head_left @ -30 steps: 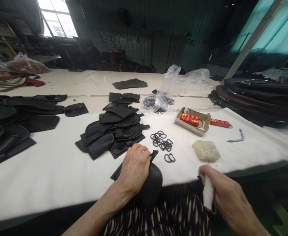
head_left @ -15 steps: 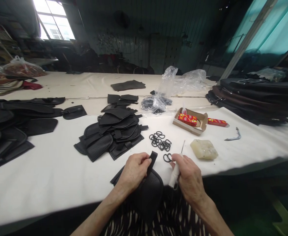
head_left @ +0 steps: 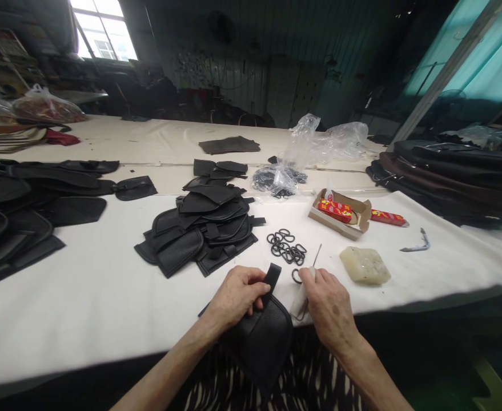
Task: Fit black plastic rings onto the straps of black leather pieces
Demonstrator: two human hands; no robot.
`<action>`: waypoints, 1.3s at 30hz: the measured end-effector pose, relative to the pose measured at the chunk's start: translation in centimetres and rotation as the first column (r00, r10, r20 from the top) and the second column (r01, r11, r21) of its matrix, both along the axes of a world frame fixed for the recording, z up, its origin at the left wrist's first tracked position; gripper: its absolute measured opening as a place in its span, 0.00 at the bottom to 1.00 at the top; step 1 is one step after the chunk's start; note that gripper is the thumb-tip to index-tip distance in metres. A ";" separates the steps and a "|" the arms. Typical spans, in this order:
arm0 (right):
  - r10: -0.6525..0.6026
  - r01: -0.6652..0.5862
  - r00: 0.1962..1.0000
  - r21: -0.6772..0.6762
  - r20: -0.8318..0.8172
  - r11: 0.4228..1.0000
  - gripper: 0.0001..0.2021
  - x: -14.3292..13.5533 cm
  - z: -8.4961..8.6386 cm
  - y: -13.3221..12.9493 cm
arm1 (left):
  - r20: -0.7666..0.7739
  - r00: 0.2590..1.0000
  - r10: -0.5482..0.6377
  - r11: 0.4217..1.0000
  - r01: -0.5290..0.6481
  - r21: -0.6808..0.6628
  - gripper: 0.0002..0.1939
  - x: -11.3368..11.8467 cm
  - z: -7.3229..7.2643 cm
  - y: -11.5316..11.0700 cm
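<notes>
My left hand [head_left: 237,294] pinches the strap of a black leather piece [head_left: 268,337] that hangs over the table's front edge. My right hand [head_left: 330,302] is closed around the pale handle of an awl [head_left: 301,299], its thin metal tip pointing up and away. At my right fingertips is a black ring [head_left: 296,276], partly hidden by the fingers. Just beyond lies a loose group of black D-shaped rings [head_left: 285,249] on the white cloth. A pile of black leather pieces [head_left: 208,220] sits to the left of them.
More black pieces [head_left: 32,211] cover the left side. On the right are a cardboard box [head_left: 357,231] with a red packet, a yellowish block [head_left: 365,266], a bent tool [head_left: 422,242] and stacked dark bags [head_left: 456,177]. Clear plastic [head_left: 319,142] lies farther back.
The view has shifted slightly, so the table items appear farther right. My right fingers have moved in over the black ring, covering more of it. My left hand still holds the strap.
</notes>
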State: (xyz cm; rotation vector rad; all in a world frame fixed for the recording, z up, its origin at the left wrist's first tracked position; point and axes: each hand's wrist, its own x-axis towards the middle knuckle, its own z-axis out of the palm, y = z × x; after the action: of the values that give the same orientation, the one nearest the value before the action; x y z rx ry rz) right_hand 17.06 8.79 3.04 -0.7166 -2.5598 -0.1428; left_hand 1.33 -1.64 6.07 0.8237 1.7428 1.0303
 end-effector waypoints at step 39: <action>0.046 -0.245 0.826 -0.284 -0.562 0.927 0.05 -1.4 0.2 -1.9 | 0.064 0.991 0.118 0.990 -0.122 0.073 0.09 2.9 -0.5 -0.5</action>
State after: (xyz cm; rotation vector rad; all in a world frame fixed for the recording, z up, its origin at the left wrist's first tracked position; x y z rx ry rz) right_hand 15.68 6.93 3.21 -0.5683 -2.0775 0.5129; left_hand 4.27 -2.14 5.55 0.7352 1.7284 1.1962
